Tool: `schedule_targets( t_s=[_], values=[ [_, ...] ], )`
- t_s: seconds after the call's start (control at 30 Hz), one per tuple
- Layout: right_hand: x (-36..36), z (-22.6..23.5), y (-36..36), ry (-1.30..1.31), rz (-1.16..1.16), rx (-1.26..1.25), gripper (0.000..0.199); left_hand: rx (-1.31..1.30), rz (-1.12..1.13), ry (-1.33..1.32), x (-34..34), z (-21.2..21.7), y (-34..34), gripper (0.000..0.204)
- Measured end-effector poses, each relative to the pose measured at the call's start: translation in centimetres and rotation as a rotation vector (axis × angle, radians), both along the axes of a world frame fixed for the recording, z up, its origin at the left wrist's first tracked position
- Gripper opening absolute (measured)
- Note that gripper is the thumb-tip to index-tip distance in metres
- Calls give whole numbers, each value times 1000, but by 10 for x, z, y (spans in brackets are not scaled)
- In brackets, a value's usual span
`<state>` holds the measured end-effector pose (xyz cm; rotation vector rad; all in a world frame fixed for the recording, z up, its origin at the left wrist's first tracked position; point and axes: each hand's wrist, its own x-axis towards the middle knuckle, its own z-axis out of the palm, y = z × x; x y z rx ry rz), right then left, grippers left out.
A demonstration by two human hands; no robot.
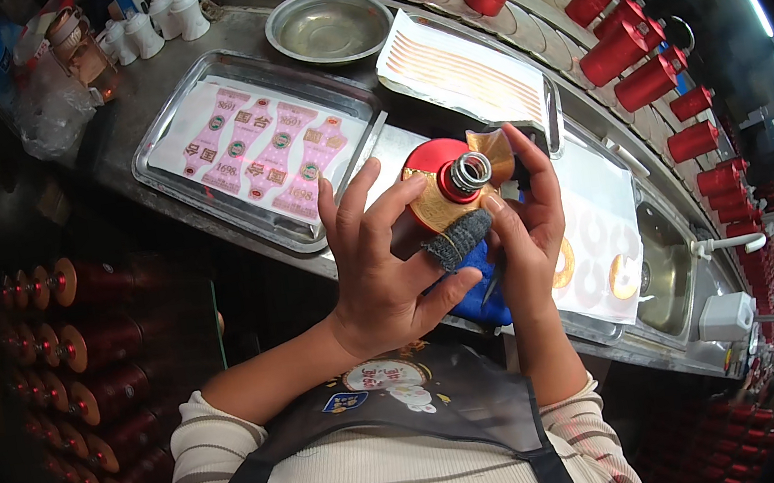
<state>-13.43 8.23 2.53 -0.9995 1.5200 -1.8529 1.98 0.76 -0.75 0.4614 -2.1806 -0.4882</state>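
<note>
Both hands are working at the middle of the view, just above the near edge of the grey metal desk (186,48). The left hand (381,272) is cupping a round red bottle with a gold collar and a silver threaded neck (443,185), its fingers spread and curled around the bottle's body, with a dark grey knitted cot (460,237) covering the thumb tip that is pressing against the gold band. The right hand (526,223) is closing on the other side of the bottle, pinching a small shiny gold label (491,152) against the neck. The bottle is being held tilted, its neck pointing up toward the camera, clear of the desk. A blue cloth (482,292) is lying just below the hands. Behind them, a shallow steel tray holding pink shaped stickers (263,150) is sitting on the desk, and beside it a second tray with a sheet of orange-striped strips (462,70). A round steel bowl (329,24) is resting farther back. Rows of red cylindrical bottles (637,57) are lining the curved far side, and more red bottles with gold tops (79,350) are stacked at the left.
</note>
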Motion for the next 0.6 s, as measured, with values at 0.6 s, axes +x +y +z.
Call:
schedule_targets(
  t_s=[0.6],
  values=[
    [-21, -8, -6, 75, 22, -169, 64, 933, -465, 118, -23, 7, -49, 95]
  ],
)
